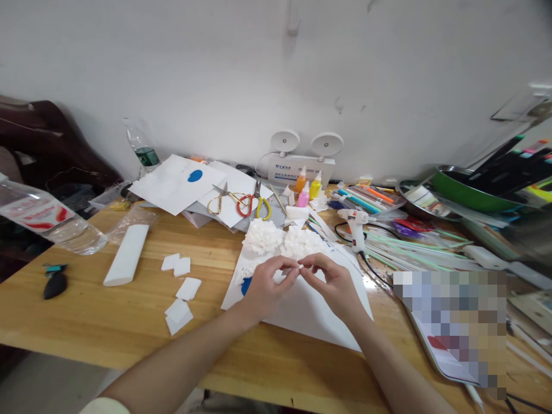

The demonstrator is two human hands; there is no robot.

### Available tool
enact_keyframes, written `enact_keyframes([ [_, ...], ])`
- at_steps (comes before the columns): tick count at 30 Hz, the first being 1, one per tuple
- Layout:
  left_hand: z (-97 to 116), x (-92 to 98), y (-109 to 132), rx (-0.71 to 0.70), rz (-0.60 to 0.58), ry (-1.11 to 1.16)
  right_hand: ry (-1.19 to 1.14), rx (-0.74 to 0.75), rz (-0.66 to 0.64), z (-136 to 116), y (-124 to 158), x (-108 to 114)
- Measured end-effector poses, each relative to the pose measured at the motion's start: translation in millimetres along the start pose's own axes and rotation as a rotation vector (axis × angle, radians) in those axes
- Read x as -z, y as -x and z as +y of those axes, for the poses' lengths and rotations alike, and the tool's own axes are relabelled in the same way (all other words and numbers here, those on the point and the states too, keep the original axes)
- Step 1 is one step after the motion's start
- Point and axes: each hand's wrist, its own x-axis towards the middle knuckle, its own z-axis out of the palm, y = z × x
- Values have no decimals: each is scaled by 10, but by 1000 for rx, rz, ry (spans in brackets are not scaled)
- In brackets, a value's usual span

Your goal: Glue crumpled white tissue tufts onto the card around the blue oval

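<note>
Over a white sheet of paper point(302, 319) my left hand point(268, 287) and my right hand point(333, 284) meet, their thumbs and index fingertips pinched together. Between the fingertips shows a tiny white bit of paper point(301, 266), mostly covered by the fingers. Just beyond the hands, two fluffy white clumps point(263, 236) of crumpled paper lie on the sheet. A blue patch point(246, 285) on it is partly hidden behind my left hand, with small white bits beside it. Several small white paper squares point(181, 266) lie to the left on the wooden table.
Scissors point(219, 198) and yellow-handled pliers point(262, 208) lie on papers at the back. A white glue gun point(356, 227) with a cord stands right, beside pipe cleaners point(401, 253). A tablet point(448, 339) is front right. Left are a white roll point(127, 256) and a water bottle point(47, 215).
</note>
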Motion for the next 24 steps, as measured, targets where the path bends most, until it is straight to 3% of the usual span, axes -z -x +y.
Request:
enact_keyframes([
  [13,24,6,8,33,2,-8,-9,-42,-4,27,-14,31],
  [24,19,9,-15,20,21,-19,-47,-59,-117,-30,3,32],
])
